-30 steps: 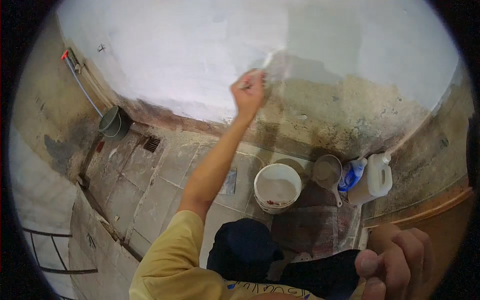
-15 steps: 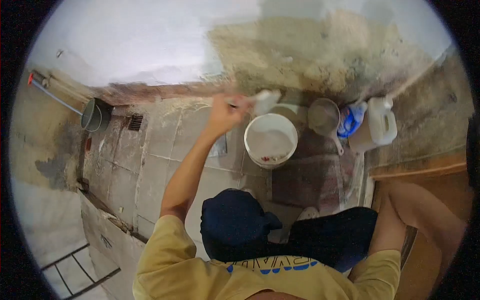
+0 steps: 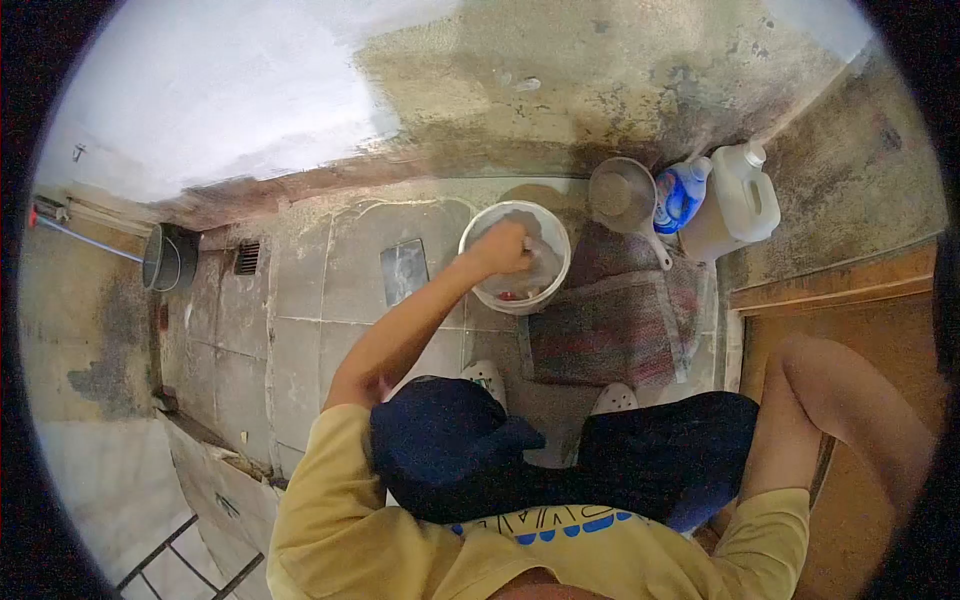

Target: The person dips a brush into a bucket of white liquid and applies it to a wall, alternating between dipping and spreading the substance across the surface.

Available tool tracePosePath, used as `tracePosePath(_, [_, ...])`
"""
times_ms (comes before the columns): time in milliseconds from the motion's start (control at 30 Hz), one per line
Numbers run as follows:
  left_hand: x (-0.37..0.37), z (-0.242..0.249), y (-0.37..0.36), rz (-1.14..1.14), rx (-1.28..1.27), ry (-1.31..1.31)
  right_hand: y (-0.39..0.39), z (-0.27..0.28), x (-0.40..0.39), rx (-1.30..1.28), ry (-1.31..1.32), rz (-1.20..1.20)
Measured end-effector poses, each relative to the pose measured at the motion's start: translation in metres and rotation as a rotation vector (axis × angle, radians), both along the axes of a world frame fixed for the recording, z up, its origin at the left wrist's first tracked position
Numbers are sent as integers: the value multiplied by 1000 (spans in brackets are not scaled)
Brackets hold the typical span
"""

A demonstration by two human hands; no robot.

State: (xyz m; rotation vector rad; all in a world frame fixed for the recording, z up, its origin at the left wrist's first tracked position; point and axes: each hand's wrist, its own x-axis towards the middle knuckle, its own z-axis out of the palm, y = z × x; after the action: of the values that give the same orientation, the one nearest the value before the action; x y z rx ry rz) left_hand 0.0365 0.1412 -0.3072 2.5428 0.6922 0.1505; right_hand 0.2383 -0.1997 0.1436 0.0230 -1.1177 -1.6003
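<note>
My left hand (image 3: 504, 248) reaches down into a white bucket (image 3: 468, 285) that stands on the tiled floor. Its fingers are closed on a paintbrush, whose white head showed half a second ago; the brush is now mostly hidden by the hand and the bucket. Pale greyish liquid fills part of the bucket, and something small and red lies near its front inner edge. My right arm (image 3: 785, 420) is bent at the elbow at the right side, and the right hand is out of sight.
Right of the bucket are a long-handled pan (image 3: 622, 195), a blue bottle (image 3: 682, 195) and a white jug (image 3: 745, 195). A mat (image 3: 605, 330) lies before them. The wall behind is partly white (image 3: 250, 90). A dark bucket (image 3: 170, 258) stands far left near a floor drain (image 3: 247, 257).
My left hand has moved from beside the wall, right and down into the bucket, taking the brush with it. The view has shifted slightly, and the scene sits higher in the frame.
</note>
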Motion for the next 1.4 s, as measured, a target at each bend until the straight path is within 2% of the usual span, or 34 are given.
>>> tracePosePath(33, [-9,7,5,1,1,-1,2,-2,0,1,-1,1])
tracePosePath(100, [-34,21,20,47,-174,-186,11,-6,0,9,56,8])
tracePosePath(233, [-95,83,10,505,-749,-576,16,-10,14,-30,47,54])
tracePosePath(267, [-103,97,7,508,-731,-595,18,-11,17,-23,66,23])
tracePosePath(333, [-112,123,9,631,-754,-968,25,-12,22,17,68,12])
tracePosePath(367, [-111,136,14,632,-730,-988,27,-15,22,1,105,26])
tracePosePath(433, [-98,164,24,590,-351,-1265,36,-17,21,-12,143,53])
tracePosePath(500, [-76,202,36,607,-95,-1351,45,-16,17,-11,169,49])
tracePosePath(567, [-55,227,56,505,49,-1447,47,-15,13,-27,165,49])
tracePosePath(700, [-28,241,94,449,55,-1535,43,-12,7,-37,128,26])
tracePosePath(767, [-23,237,103,540,-46,-1560,41,-12,5,-28,133,25])
tracePosePath(833, [-23,236,91,551,29,-1532,40,-11,4,-18,132,25])
tracePosePath(900, [-23,232,87,581,253,-1543,39,-11,3,-75,107,68])
tracePosePath(933, [-24,230,98,610,446,-1423,39,-12,4,-75,109,69])
tracePosePath(1067, [-24,232,101,608,348,-1534,43,-12,7,-101,120,27])
tracePosePath(1233, [-15,231,97,587,562,-1408,54,-14,5,-106,142,33])
tracePosePath(1300, [0,230,95,386,711,-1419,56,-13,2,-88,153,86])
tracePosePath(1333, [9,234,94,401,891,-1308,55,-14,3,-95,155,86])
tracePosePath(1400, [19,232,82,433,869,-1300,52,-13,5,-153,108,17])
